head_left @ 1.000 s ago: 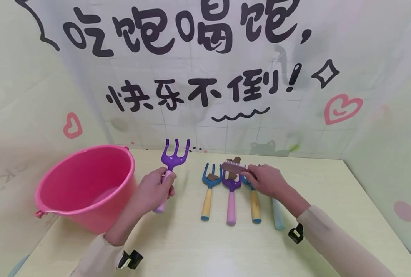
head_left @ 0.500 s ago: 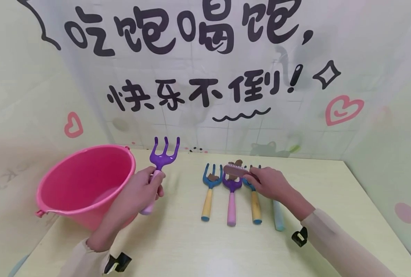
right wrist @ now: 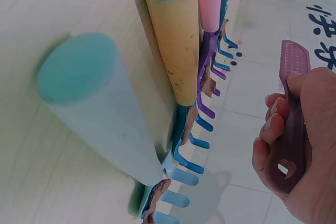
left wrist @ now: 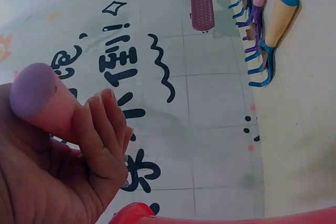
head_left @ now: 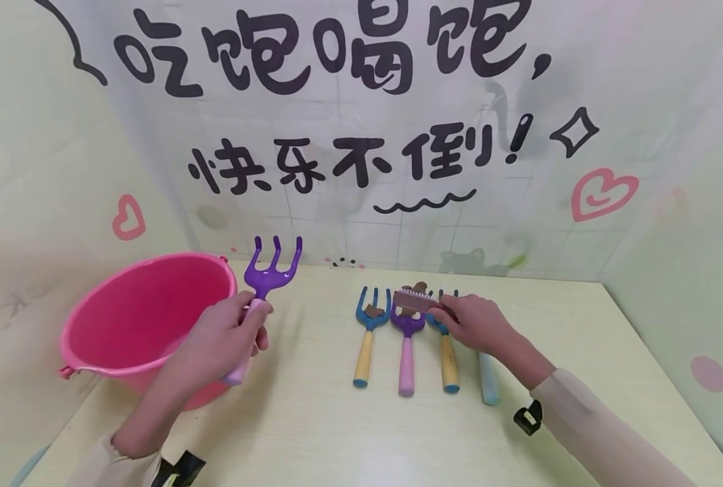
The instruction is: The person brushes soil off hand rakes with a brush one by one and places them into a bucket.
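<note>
My left hand [head_left: 221,338] grips the pink handle of a purple three-pronged hand fork [head_left: 270,276], prongs up, beside the pink bucket [head_left: 142,304]. My right hand [head_left: 473,323] holds a mauve brush [head_left: 414,301] with pale bristles, above the row of forks. In that row lie a blue fork with a yellow handle [head_left: 364,358], a purple fork with a pink handle [head_left: 406,365], another blue fork with a yellow handle [head_left: 450,365] and a light blue fork [right wrist: 100,114]. Brown clumps [right wrist: 208,85] sit on their heads. The brush partly hides the lying purple fork's prongs in the head view.
The pale tabletop [head_left: 324,433] meets a printed white sheet [head_left: 312,223] at the back. More sheeting rises at the left and right. The bucket stands at the table's left side.
My left hand has moved left with the purple fork, closer to the bucket. My right hand and brush have shifted only slightly; the row of forks stays put.
</note>
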The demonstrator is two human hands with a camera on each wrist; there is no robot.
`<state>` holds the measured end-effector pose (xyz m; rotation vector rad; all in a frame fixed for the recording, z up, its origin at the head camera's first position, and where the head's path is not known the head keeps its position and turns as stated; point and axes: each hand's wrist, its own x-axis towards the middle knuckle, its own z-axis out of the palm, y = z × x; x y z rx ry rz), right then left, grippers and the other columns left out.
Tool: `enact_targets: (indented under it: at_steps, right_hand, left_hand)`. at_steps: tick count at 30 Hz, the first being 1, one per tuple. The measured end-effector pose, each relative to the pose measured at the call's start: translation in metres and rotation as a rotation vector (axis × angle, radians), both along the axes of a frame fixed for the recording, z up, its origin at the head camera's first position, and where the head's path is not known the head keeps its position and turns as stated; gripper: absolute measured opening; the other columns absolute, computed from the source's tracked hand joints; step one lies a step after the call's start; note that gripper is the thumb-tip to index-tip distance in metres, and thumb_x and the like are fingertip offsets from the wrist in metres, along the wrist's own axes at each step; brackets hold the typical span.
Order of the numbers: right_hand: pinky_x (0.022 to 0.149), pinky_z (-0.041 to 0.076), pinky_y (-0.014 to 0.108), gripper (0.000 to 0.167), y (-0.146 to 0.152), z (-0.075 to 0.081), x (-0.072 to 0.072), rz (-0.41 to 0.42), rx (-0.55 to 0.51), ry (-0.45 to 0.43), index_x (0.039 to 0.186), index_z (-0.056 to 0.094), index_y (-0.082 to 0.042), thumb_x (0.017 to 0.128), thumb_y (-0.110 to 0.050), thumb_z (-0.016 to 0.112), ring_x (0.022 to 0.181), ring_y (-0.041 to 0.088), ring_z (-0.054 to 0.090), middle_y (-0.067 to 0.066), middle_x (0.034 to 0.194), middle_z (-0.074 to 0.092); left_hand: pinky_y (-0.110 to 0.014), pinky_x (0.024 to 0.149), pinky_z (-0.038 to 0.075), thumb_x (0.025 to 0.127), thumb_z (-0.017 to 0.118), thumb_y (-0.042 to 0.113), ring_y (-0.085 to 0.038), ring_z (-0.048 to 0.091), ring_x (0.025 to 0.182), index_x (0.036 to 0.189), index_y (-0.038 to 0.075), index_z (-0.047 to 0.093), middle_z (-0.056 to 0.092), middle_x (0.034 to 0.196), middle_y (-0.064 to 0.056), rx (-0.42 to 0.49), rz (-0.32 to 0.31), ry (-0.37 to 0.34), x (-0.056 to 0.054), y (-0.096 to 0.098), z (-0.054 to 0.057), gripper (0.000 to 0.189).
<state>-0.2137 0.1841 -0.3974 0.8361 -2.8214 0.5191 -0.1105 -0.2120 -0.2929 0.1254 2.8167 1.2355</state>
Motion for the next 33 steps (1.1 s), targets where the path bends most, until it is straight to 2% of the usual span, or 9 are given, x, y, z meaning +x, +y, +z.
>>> enact_targets:
  at_steps: [8, 15, 19, 23, 28, 33]
  right_hand:
    - [0.047, 0.034, 0.029, 0.026, 0.001, 0.001, 0.0, 0.003, 0.007, -0.003, 0.081, 0.055, -0.016, 0.101, -0.028, 0.065, 0.053, 0.011, 0.04, -0.008, 0.06, 0.044]
    - [0.048, 0.034, 0.029, 0.027, 0.003, 0.001, 0.0, -0.002, 0.003, -0.005, 0.08, 0.054, -0.017, 0.102, -0.029, 0.064, 0.052, 0.01, 0.04, -0.008, 0.059, 0.043]
    - [0.048, 0.034, 0.029, 0.028, 0.005, 0.001, 0.0, -0.006, 0.006, -0.003, 0.079, 0.053, -0.018, 0.102, -0.03, 0.064, 0.052, 0.011, 0.04, -0.008, 0.06, 0.043]
    - [0.048, 0.034, 0.029, 0.027, 0.006, 0.001, 0.0, -0.003, 0.0, -0.005, 0.08, 0.054, -0.017, 0.101, -0.029, 0.065, 0.052, 0.011, 0.04, -0.008, 0.06, 0.043]
    - [0.047, 0.033, 0.029, 0.027, 0.008, 0.001, 0.0, 0.008, -0.017, -0.001, 0.078, 0.053, -0.018, 0.1, -0.027, 0.066, 0.052, 0.011, 0.039, -0.008, 0.06, 0.042]
    - [0.047, 0.031, 0.029, 0.028, 0.01, 0.002, 0.0, 0.004, -0.026, -0.007, 0.078, 0.052, -0.018, 0.101, -0.028, 0.066, 0.051, 0.01, 0.038, -0.008, 0.059, 0.041]
  left_hand:
    - [-0.032, 0.058, 0.051, 0.107, 0.049, 0.035, -0.022, 0.061, 0.062, 0.103, 0.006, 0.056, 0.063, 0.079, -0.007, -0.071, -0.014, 0.034, 0.003, -0.006, 0.022, 0.031]
    - [-0.034, 0.056, 0.05, 0.107, 0.049, 0.037, -0.02, 0.06, 0.056, 0.096, 0.006, 0.057, 0.061, 0.076, -0.005, -0.172, -0.009, 0.084, 0.006, -0.024, 0.036, 0.034]
    - [-0.034, 0.055, 0.047, 0.107, 0.047, 0.041, -0.02, 0.057, 0.053, 0.092, 0.008, 0.059, 0.059, 0.072, -0.005, -0.215, -0.021, 0.053, 0.009, -0.036, 0.042, 0.038]
    - [-0.033, 0.053, 0.047, 0.107, 0.047, 0.038, -0.021, 0.056, 0.052, 0.092, 0.006, 0.06, 0.059, 0.071, -0.005, -0.243, -0.022, 0.015, 0.01, -0.049, 0.045, 0.037]
    - [-0.033, 0.05, 0.045, 0.107, 0.044, 0.035, -0.02, 0.054, 0.049, 0.091, 0.006, 0.058, 0.057, 0.066, -0.004, -0.329, -0.006, -0.035, 0.012, -0.067, 0.048, 0.036]
    - [-0.032, 0.053, 0.044, 0.107, 0.047, 0.033, -0.019, 0.054, 0.051, 0.088, 0.007, 0.06, 0.056, 0.064, -0.001, -0.391, -0.01, -0.034, 0.015, -0.084, 0.05, 0.035]
